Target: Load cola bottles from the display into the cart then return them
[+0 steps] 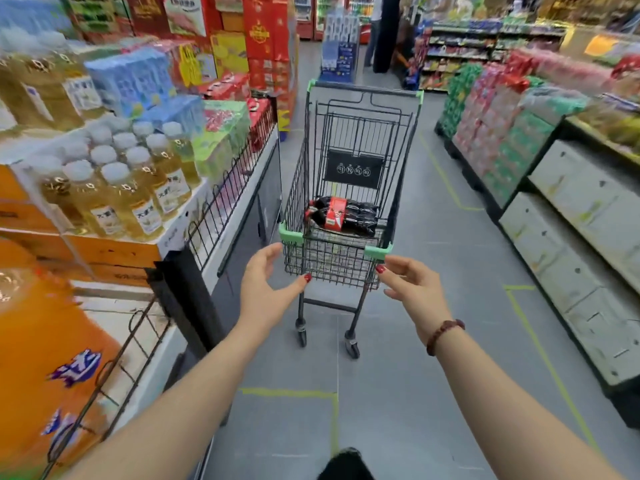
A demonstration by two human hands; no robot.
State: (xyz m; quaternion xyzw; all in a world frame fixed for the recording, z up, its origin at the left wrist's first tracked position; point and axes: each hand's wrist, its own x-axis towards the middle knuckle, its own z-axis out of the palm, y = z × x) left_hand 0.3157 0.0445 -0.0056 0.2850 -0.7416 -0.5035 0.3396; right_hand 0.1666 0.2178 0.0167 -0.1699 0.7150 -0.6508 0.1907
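A black wire shopping cart with green corner guards stands in the aisle ahead of me. Two cola bottles with red labels lie on their sides in its basket. My left hand is open just off the cart's near left corner, fingers spread, holding nothing. My right hand is open at the near right corner, fingertips close to the green guard; I cannot tell if they touch it. A bead bracelet sits on my right wrist.
On the left, a fenced display holds yellow drink bottles and boxed goods. Stacked shrink-wrapped packs and white crates line the right. A person stands far down the aisle. Yellow tape lines mark the grey floor.
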